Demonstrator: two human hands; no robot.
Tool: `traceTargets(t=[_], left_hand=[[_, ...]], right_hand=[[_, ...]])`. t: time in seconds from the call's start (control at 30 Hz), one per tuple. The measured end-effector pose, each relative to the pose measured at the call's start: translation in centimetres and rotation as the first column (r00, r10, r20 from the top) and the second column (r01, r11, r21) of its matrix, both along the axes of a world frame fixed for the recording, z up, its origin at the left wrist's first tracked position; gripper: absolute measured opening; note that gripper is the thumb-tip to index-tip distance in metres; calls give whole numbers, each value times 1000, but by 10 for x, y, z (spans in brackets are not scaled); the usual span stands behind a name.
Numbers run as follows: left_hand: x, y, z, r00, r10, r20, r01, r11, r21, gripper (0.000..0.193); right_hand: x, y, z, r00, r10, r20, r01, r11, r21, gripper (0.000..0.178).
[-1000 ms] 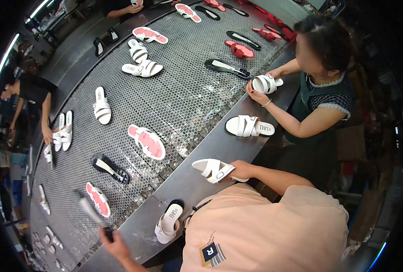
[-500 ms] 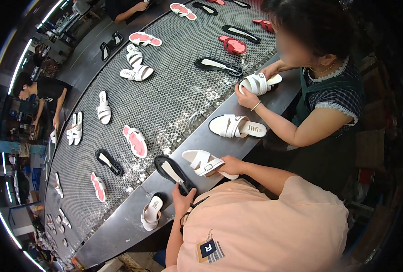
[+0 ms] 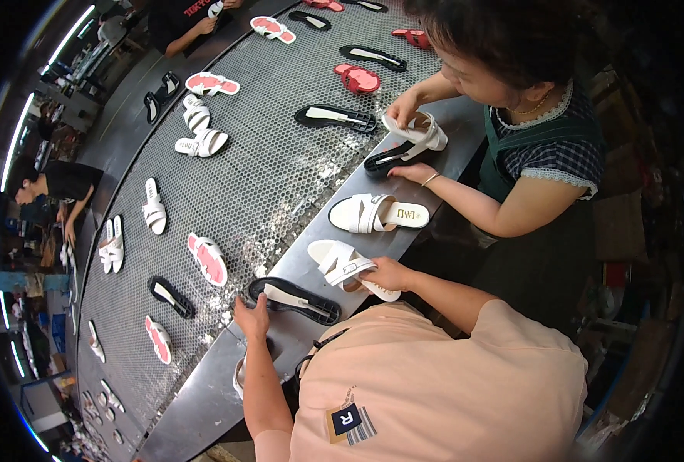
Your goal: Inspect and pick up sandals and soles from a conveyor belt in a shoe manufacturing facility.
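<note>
My right hand (image 3: 386, 274) grips a white strappy sandal upper (image 3: 334, 258) by its buckled strap, tilted above the metal ledge. To its left lies a black shoe sole (image 3: 300, 302) with a pale strip along its middle, on the ledge close to my body. My left hand (image 3: 251, 317) is at the sole's left end, thumb and fingers apart, the thumb close to the rim. Partly hidden behind my left forearm is a white sandal (image 3: 239, 377). Just beyond the upper in my right hand, another white sandal (image 3: 377, 213) rests on the ledge.
A co-worker (image 3: 542, 146) on the right handles a white upper and a black sole (image 3: 392, 158). Past the metal ledge (image 3: 196, 400), a honeycomb-patterned conveyor (image 3: 257, 185) carries white sandals, pink-lined and red uppers, and black soles. More people stand across it.
My left hand has moved from the sole's near end to its left end, and the sole has turned more crosswise. The co-worker has parted the upper from the sole. The head view has shifted.
</note>
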State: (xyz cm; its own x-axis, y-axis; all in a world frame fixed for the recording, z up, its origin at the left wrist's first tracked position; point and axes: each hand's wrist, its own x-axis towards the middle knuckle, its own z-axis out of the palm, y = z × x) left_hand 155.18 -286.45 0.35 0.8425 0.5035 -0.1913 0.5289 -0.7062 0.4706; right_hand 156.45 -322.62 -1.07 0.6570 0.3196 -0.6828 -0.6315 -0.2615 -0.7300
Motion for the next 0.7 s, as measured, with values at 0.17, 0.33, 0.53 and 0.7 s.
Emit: traceTargets(t=[0.17, 0.33, 0.53, 0.7], left_hand=[[23, 7, -18, 993, -39, -108, 28, 995, -98, 62], [33, -5, -8, 1000, -23, -12, 19, 973, -230, 26], [27, -8, -19, 916, 399, 26, -173, 453, -875, 19], [27, -14, -21, 811, 576, -106, -178, 70, -982, 21]], right_hand=[[5, 2, 6, 978, 99, 185, -70, 985, -158, 33], [14, 6, 23, 999, 19, 37, -15, 994, -109, 32], [23, 11, 25, 998, 58, 8, -56, 990, -131, 33], [26, 6, 27, 993, 110, 42, -99, 973, -209, 35]])
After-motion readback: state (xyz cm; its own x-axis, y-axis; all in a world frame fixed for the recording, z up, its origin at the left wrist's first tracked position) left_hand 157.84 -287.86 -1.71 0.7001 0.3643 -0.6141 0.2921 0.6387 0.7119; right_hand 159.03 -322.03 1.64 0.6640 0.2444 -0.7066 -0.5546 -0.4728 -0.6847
